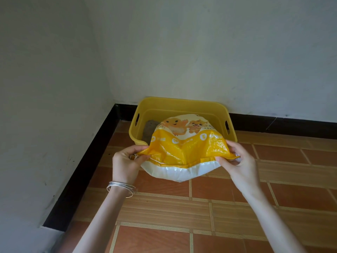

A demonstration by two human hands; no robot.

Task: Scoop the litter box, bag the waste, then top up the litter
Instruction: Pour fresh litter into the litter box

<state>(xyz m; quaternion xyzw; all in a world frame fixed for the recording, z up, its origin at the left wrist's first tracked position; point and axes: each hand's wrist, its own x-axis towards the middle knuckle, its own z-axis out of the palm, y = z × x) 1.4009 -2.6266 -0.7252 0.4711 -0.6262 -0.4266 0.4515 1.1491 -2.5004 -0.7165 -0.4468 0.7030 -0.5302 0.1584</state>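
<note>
A yellow plastic litter box [182, 105] with handle slots sits on the floor against the far wall, near the corner. A patch of grey litter [150, 127] shows inside it at the left. I hold a yellow and white litter bag [186, 150] with cartoon animals printed on it, tipped over the box's front edge. My left hand [127, 161] pinches the bag's near left corner. My right hand [238, 161] grips its near right corner. The bag hides most of the box's inside, and its mouth is out of sight.
White walls [54, 88] meet in a corner behind the box, with a black skirting [87, 161] along their base. The floor [200, 207] is orange-brown tile with striped bands. Silver bangles [121, 188] hang on my left wrist.
</note>
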